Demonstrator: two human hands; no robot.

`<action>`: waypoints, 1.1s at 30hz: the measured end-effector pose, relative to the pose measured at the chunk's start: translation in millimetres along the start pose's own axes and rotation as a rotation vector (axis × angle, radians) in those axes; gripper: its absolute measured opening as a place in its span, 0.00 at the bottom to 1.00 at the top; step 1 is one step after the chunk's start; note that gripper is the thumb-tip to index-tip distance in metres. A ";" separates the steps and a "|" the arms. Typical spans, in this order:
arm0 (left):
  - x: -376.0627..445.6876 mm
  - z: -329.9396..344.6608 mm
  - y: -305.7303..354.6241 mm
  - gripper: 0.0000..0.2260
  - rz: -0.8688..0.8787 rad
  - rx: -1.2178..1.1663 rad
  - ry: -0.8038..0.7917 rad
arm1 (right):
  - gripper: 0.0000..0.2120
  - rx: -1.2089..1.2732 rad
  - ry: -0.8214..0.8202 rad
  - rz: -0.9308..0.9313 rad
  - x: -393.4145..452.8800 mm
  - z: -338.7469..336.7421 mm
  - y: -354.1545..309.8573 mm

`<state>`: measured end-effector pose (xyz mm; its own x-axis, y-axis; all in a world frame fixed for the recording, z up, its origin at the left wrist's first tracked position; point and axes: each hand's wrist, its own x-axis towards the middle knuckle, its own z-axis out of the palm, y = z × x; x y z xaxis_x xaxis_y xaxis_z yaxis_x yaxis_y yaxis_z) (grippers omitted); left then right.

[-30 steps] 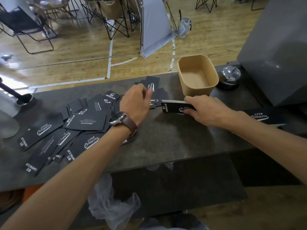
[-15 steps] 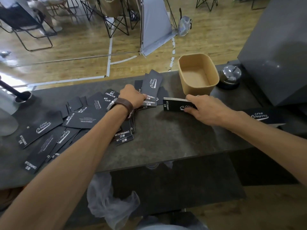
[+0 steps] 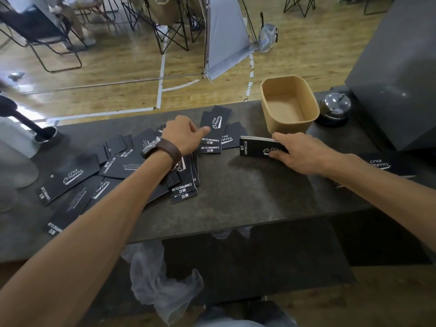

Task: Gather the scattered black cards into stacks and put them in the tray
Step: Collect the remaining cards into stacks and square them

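Observation:
Many black cards (image 3: 77,178) with white print lie scattered over the left half of the dark counter (image 3: 247,197). My left hand (image 3: 182,135), with a brown-strapped watch, reaches into the far part of the pile and pinches one card (image 3: 215,122) by its left edge, thumb on top. My right hand (image 3: 299,154) grips the right end of a squared stack of cards (image 3: 256,146) lying on the counter. The tan paper tray (image 3: 286,127) stands just behind that stack with nothing in it.
A chrome call bell (image 3: 335,107) sits right of the tray, beside a tall grey box (image 3: 396,79). More black cards (image 3: 382,164) lie under my right forearm. A black stand base (image 3: 44,134) and a translucent container (image 3: 14,166) are at the far left.
My left hand has moved from above the pile down and back into its far part and taken hold of one card. My right hand and its stack have stayed put.

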<state>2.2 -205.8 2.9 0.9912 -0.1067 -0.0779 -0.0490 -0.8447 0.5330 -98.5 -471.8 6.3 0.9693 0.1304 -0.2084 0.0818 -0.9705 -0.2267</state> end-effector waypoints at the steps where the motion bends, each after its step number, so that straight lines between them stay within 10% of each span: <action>1: -0.3 4.9 2.6 0.25 -0.011 0.065 -0.032 | 0.08 0.003 -0.002 0.000 -0.1 -0.3 0.1; 10: 3.6 19.8 23.8 0.20 -0.009 0.114 -0.103 | 0.09 0.008 0.000 0.001 -0.5 -0.1 0.0; 21: -11.9 -15.3 -13.7 0.07 0.183 -0.638 -0.015 | 0.08 0.032 -0.012 0.004 2.2 0.0 2.0; 24: -30.3 -7.7 -27.2 0.05 0.333 -0.417 -0.185 | 0.08 0.033 -0.010 0.004 1.7 -1.1 1.1; 33: -34.7 41.7 -6.1 0.03 0.555 -0.081 0.294 | 0.15 0.152 -0.007 -0.011 -6.2 -8.0 -3.9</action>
<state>-37.0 -218.9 -32.8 0.8139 -0.3593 0.4565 -0.5672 -0.6617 0.4904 -103.0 -470.4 16.1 0.9669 0.1431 -0.2114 0.0561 -0.9271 -0.3706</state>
